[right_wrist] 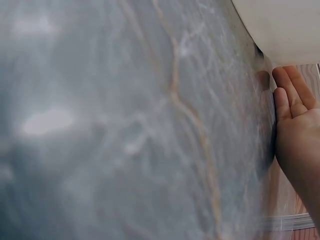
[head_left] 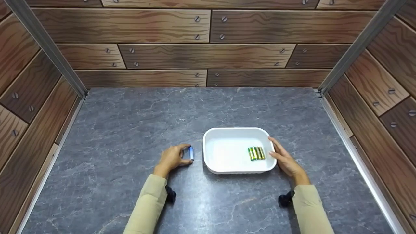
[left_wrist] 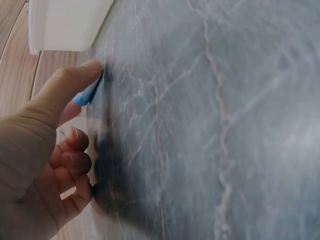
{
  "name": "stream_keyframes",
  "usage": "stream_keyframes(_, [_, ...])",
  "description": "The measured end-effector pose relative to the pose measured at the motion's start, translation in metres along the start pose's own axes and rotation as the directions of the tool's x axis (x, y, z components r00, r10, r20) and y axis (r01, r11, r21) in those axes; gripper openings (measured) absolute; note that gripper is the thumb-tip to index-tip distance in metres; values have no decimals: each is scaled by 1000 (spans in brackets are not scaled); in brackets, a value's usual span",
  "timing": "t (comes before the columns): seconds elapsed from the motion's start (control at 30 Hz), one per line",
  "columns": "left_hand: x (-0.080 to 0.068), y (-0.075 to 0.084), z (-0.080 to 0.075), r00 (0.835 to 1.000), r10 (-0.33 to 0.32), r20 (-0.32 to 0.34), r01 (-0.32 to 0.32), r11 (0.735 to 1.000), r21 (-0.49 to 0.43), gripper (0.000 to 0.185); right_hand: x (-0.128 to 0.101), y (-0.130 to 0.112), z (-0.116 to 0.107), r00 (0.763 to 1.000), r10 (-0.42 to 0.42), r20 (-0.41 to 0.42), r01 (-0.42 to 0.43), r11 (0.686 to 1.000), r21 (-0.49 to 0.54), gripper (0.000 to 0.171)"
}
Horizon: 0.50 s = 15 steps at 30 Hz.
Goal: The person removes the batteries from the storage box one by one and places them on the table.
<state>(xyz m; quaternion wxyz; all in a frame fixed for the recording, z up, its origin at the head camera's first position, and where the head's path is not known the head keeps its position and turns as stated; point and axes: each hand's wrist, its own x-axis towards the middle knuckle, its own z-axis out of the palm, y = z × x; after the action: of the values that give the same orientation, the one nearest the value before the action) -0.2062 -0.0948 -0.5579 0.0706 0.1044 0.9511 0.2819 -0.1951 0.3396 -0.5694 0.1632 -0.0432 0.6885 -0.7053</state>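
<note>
Grey marble table (head_left: 130, 130): a white tray (head_left: 227, 133) is set near centre.
Blue battery (head_left: 191, 153): pinched by the left hand (head_left: 172, 158), just left of the tray; long axis run near to far.
Right hand (head_left: 284, 159): fingers straight, laid against the tray's right wall, nothing gripped.
Green batteries (head_left: 256, 153): lined up inside the tray's right half, axes near to far, nearer the right hand.

Grey marbled tabletop (head_left: 130, 136), pale veins across surface. Wood-plank walls (head_left: 208, 48) on far, left, right sides, brown boards with screw heads. Metal corner posts (head_left: 48, 48) rise at both far corners. Pale metal trim along left, right table edges. Even, soft light.
</note>
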Motion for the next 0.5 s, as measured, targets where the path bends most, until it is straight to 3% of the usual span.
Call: stream_keyframes(0.5, [-3, 10, -16, 999, 30, 12, -28, 988, -152, 53, 0, 0, 1, 1000, -4, -6, 4, 1000, 8, 69])
